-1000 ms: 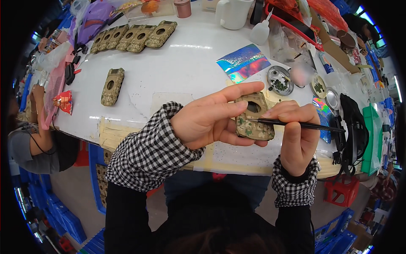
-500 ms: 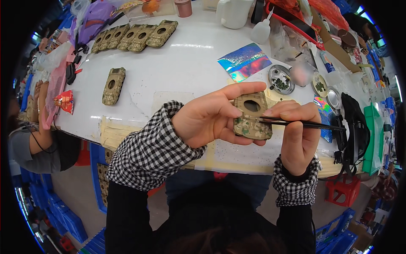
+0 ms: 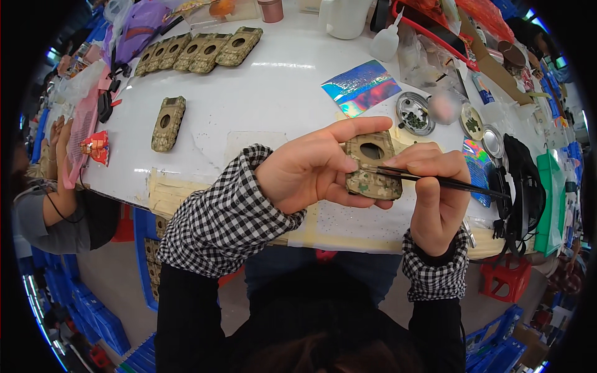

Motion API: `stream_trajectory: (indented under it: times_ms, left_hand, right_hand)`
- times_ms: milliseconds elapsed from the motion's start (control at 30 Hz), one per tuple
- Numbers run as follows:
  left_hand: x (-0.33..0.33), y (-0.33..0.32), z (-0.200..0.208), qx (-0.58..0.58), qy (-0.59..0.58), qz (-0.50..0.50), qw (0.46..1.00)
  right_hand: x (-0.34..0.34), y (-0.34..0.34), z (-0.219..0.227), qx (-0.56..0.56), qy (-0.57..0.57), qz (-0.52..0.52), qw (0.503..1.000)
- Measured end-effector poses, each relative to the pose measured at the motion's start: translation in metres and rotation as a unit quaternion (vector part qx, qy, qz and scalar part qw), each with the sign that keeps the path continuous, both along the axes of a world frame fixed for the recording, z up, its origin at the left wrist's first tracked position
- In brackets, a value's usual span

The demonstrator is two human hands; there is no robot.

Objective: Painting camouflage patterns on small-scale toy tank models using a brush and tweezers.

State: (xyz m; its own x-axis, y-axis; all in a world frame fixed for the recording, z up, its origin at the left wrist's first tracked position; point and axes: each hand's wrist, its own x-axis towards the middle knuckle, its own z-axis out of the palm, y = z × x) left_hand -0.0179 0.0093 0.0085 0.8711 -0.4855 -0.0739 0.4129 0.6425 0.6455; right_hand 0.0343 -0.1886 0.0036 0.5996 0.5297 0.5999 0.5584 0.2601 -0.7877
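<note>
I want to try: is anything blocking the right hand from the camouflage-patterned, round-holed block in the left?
Nothing visible blocks the right hand; its slim black tweezers reach over the camouflage block.

A workshop, by its white worktable (image 3: 249,99), row of matching camouflage hulls (image 3: 212,59), parts dish (image 3: 415,96) and blue crates (image 3: 102,320).

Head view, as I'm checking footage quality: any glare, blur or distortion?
Head view: glare streaks the white tabletop, whose front edge bends; the larger iridescent sheet gleams; the pinkish patch beside the round dish is blurred, while the held camouflage shell looks fairly sharp.
</note>
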Motion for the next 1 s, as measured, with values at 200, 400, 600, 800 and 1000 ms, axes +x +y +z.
stream_trajectory:
  times_ms: [200, 400, 600, 800, 1000]
  left_hand:
    - [-0.0001, 0.0, 0.0007, 0.004, -0.004, -0.002, 1.0]
    - [-0.0002, -0.0001, -0.0002, 0.009, -0.007, -0.001, 1.0]
    - [0.0001, 0.0, -0.0006, 0.012, -0.008, -0.002, 1.0]
    - [0.0001, -0.0002, -0.0007, 0.012, -0.007, -0.003, 1.0]
    - [0.0003, 0.0018, -0.0018, 0.005, -0.003, -0.005, 1.0]
  right_hand:
    - [-0.0005, -0.0004, 0.0, -0.004, -0.004, -0.007, 1.0]
    - [0.0, -0.0002, -0.0002, 0.001, -0.004, -0.004, 1.0]
    - [0.0006, 0.0001, 0.0001, 0.002, -0.008, -0.001, 1.0]
    - [0.0004, -0.0003, -0.0004, 0.001, -0.003, 0.0, 1.0]
    - [-0.0026, 0.0004, -0.0005, 0.041, 0.061, 0.016, 0.997]
